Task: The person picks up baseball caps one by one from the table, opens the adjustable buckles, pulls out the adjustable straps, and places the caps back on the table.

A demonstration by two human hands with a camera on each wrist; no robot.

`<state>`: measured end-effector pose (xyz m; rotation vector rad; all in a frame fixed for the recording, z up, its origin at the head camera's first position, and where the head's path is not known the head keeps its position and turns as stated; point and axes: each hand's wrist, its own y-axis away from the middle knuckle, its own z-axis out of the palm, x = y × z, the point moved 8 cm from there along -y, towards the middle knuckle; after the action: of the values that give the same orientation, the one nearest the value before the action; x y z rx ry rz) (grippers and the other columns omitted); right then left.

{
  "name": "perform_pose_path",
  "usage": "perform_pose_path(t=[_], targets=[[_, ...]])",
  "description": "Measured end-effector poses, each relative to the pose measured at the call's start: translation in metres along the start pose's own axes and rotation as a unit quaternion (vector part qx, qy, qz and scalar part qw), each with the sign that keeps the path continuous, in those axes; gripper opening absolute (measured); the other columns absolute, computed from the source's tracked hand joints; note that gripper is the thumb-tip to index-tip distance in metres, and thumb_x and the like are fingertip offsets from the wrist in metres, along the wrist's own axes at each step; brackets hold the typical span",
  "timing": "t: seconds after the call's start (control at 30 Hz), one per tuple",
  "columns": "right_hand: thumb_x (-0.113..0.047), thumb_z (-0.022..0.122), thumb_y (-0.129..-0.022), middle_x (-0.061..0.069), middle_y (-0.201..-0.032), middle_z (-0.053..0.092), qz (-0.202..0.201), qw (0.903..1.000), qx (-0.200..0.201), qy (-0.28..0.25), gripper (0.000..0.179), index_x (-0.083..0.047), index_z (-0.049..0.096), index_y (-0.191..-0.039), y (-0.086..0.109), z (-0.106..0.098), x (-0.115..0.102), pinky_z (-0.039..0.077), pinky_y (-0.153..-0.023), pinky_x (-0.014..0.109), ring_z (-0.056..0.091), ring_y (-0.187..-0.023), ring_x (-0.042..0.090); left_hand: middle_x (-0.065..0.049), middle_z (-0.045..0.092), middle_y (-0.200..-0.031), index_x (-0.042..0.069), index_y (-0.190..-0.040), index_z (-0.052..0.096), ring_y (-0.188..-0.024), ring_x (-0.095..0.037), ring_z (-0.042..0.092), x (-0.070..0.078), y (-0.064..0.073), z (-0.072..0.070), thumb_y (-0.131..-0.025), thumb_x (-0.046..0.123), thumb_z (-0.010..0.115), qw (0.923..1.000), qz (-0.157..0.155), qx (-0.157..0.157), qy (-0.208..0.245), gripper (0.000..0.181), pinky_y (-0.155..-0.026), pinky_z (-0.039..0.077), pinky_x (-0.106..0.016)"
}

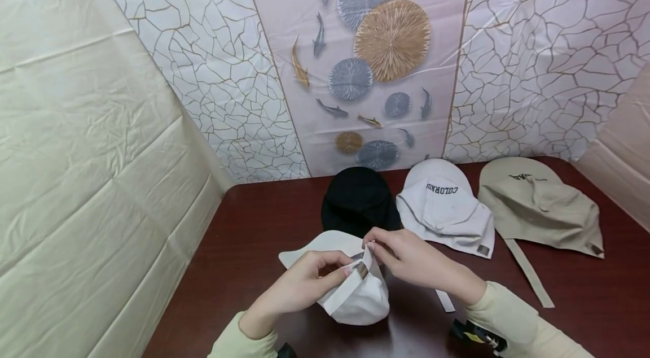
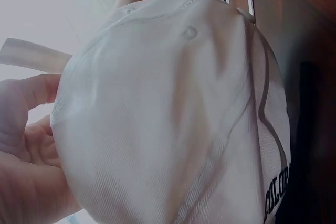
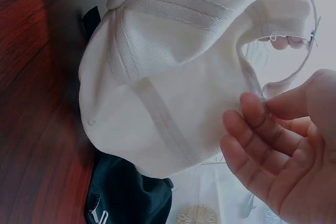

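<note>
A white baseball cap (image 1: 360, 304) is held up over the table, its brim pointing away to the left and its back opening toward me. Beside the metal buckle (image 1: 361, 269), my left hand (image 1: 302, 279) pinches the cap's back edge between thumb and fingers. My right hand (image 1: 413, 256) pinches the strap on the other side of the opening; thumb and forefinger meet there in the right wrist view, the other fingers loosely bent. The strap's loose end (image 2: 34, 56) sticks out past the crown in the left wrist view, where dark lettering shows near the brim.
Behind the held cap sit a black cap (image 1: 358, 200), a white cap with dark lettering (image 1: 442, 205) and a khaki cap (image 1: 543, 208), in a row. The khaki cap's strap (image 1: 530, 273) trails forward over the dark red table (image 1: 244, 234). Patterned cloth (image 1: 376, 121) hangs behind.
</note>
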<state>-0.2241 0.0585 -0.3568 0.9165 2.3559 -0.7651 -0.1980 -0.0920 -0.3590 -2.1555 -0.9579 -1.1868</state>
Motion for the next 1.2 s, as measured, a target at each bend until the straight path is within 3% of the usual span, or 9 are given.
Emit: perform_pose_path(t=[0.13, 0.33, 0.53, 0.7, 0.83, 1.2], targets=[[-0.018, 0.047, -0.109, -0.009, -0.077, 0.062, -0.012, 0.9995, -0.015, -0.026, 0.017, -0.022, 0.064, -0.111, 0.002, 0.003, -0.004, 0.048, -0.062, 0.025, 0.055, -0.066, 0.001, 0.007, 0.069, -0.099, 0.016, -0.109, 0.074, -0.088, -0.008, 0.061, 0.0, -0.001, -0.001, -0.102, 0.018, 0.061, 0.9999, 0.006, 0.008, -0.008, 0.014, -0.075, 0.05, -0.023], [-0.023, 0.042, -0.111, -0.014, -0.074, 0.057, -0.053, 0.9951, -0.045, -0.07, 0.02, -0.029, 0.061, -0.107, 0.007, 0.009, -0.017, 0.048, -0.06, 0.023, 0.054, -0.064, 0.0, 0.003, 0.07, -0.105, 0.014, -0.109, 0.074, -0.086, -0.009, 0.061, 0.0, -0.002, -0.003, -0.103, 0.023, 0.06, 0.9997, 0.015, 0.01, 0.016, 0.018, -0.069, 0.05, -0.023], [-0.018, 0.046, -0.109, -0.008, -0.076, 0.061, -0.092, 0.9901, -0.05, -0.093, 0.017, -0.026, 0.06, -0.103, 0.009, 0.013, -0.029, 0.05, -0.059, 0.023, 0.058, -0.066, 0.003, 0.006, 0.07, -0.101, 0.017, -0.106, 0.074, -0.08, -0.009, 0.059, -0.002, -0.002, -0.001, -0.103, 0.026, 0.061, 0.9997, 0.012, 0.002, 0.02, 0.016, -0.065, 0.048, -0.023], [-0.015, 0.044, -0.109, -0.011, -0.076, 0.059, -0.104, 0.9879, -0.054, -0.102, 0.019, -0.025, 0.058, -0.101, 0.01, 0.015, -0.03, 0.051, -0.061, 0.022, 0.059, -0.067, 0.004, 0.007, 0.069, -0.1, 0.017, -0.105, 0.073, -0.08, -0.009, 0.058, -0.002, -0.001, 0.001, -0.103, 0.025, 0.06, 0.9998, 0.009, -0.005, 0.017, 0.016, -0.066, 0.048, -0.023], [-0.015, 0.041, -0.11, -0.01, -0.073, 0.056, -0.097, 0.9902, -0.051, -0.087, 0.022, -0.026, 0.055, -0.098, 0.01, 0.014, -0.027, 0.05, -0.062, 0.022, 0.056, -0.066, 0.001, 0.007, 0.068, -0.098, 0.016, -0.104, 0.072, -0.08, -0.009, 0.059, 0.001, 0.0, 0.002, -0.103, 0.022, 0.06, 0.9997, 0.015, -0.008, 0.015, 0.013, -0.067, 0.049, -0.023], [-0.02, 0.04, -0.111, -0.009, -0.08, 0.066, -0.033, 0.9958, -0.036, -0.077, 0.023, -0.023, 0.058, -0.096, 0.006, 0.01, -0.003, 0.051, -0.064, 0.026, 0.064, -0.074, 0.005, 0.008, 0.057, -0.08, 0.014, -0.103, 0.071, -0.071, -0.005, 0.049, 0.006, 0.003, 0.002, -0.103, 0.017, 0.059, 0.9995, 0.031, -0.003, -0.001, 0.012, -0.062, 0.039, -0.019]])
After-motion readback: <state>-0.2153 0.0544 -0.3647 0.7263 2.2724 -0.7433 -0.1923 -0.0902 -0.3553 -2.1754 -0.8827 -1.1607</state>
